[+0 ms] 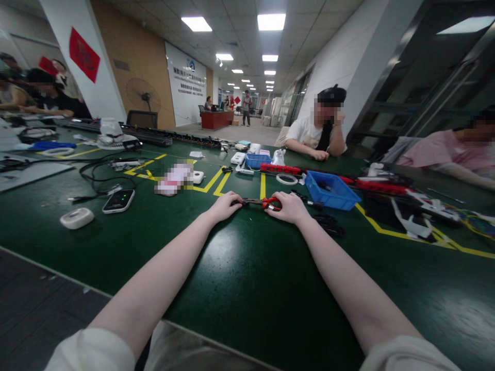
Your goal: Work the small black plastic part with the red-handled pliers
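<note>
Ahead of me, just above or on the green table (232, 268), my right hand (290, 207) is closed around the red handles of what look like scissors (266, 203). Their thin metal end points left toward my left hand (226, 207). The fingers of that hand are pinched at a small dark piece (244, 202), which meets the tip of the scissors; its kind is too small to make out. Both forearms reach forward across the table. Beside my right hand lie black cables or parts (328, 224).
A blue bin (331, 190) stands right of my right hand, a smaller blue bin (258, 161) farther back. Left are a phone (175, 179), a black-screened device (119, 201), a white case (77, 218) and cables. A person (315, 129) sits opposite, another (456, 149) far right.
</note>
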`<action>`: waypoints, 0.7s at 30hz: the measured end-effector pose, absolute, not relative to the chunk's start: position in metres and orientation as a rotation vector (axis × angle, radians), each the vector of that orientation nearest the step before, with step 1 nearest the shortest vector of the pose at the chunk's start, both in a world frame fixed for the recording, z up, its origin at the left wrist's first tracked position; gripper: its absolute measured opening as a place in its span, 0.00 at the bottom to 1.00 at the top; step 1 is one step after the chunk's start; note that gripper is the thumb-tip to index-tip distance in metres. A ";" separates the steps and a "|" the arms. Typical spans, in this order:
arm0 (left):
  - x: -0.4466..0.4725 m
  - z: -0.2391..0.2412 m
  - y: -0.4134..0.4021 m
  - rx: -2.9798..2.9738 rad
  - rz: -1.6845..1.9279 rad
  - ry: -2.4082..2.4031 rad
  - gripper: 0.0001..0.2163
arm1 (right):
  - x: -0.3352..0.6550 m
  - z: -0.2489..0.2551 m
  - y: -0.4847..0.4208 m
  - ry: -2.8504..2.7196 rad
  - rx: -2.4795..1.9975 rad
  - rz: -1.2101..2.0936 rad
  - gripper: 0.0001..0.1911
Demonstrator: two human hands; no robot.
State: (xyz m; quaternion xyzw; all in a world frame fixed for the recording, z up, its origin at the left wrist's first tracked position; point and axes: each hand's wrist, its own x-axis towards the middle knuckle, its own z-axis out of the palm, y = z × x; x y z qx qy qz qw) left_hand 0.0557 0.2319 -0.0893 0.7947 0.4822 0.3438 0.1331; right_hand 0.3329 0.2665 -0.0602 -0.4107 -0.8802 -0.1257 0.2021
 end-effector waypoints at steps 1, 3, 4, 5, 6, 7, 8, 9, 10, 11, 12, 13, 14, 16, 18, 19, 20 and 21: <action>0.056 -0.090 0.232 2.310 0.996 1.401 0.07 | 0.333 -0.061 0.267 -2.446 -1.147 -0.354 0.22; 0.056 -0.090 0.233 2.321 0.990 1.408 0.08 | 0.334 -0.062 0.268 -2.428 -1.153 -0.353 0.21; 0.056 -0.091 0.233 2.326 0.986 1.416 0.08 | 0.334 -0.062 0.269 -2.424 -1.154 -0.349 0.21; 0.056 -0.091 0.234 2.331 0.982 1.427 0.08 | 0.335 -0.062 0.269 -2.424 -1.154 -0.346 0.21; 0.056 -0.091 0.234 2.335 0.979 1.440 0.08 | 0.335 -0.062 0.269 -2.427 -1.153 -0.344 0.21; 0.056 -0.092 0.235 2.338 0.976 1.454 0.08 | 0.335 -0.062 0.269 -2.433 -1.150 -0.342 0.21; 0.056 -0.092 0.235 2.341 0.974 1.466 0.07 | 0.335 -0.062 0.269 -2.439 -1.147 -0.340 0.21; 0.056 -0.092 0.236 2.345 0.972 1.473 0.07 | 0.335 -0.062 0.269 -2.445 -1.144 -0.338 0.21; 0.056 -0.092 0.236 2.348 0.970 1.474 0.07 | 0.335 -0.062 0.269 -2.451 -1.139 -0.336 0.21; 0.056 -0.092 0.236 2.353 0.968 1.471 0.07 | 0.334 -0.062 0.269 -2.455 -1.135 -0.335 0.21; 0.055 -0.092 0.236 2.357 0.966 1.466 0.07 | 0.334 -0.062 0.269 -2.459 -1.132 -0.335 0.22; 0.055 -0.092 0.236 2.361 0.964 1.461 0.07 | 0.334 -0.061 0.269 -2.462 -1.132 -0.337 0.22; 0.055 -0.092 0.235 2.365 0.962 1.458 0.07 | 0.334 -0.061 0.269 -2.465 -1.133 -0.342 0.22; 0.055 -0.091 0.235 2.371 0.959 1.455 0.07 | 0.334 -0.061 0.268 -2.467 -1.136 -0.351 0.22; 0.055 -0.091 0.235 2.377 0.954 1.450 0.07 | 0.333 -0.060 0.268 -2.464 -1.136 -0.360 0.21; 0.055 -0.091 0.235 2.381 0.951 1.447 0.08 | 0.333 -0.061 0.268 -2.463 -1.133 -0.365 0.21; 0.054 -0.091 0.235 2.384 0.948 1.443 0.08 | 0.333 -0.061 0.268 -2.462 -1.131 -0.370 0.21; 0.054 -0.091 0.235 2.387 0.945 1.438 0.08 | 0.334 -0.061 0.268 -2.461 -1.130 -0.375 0.21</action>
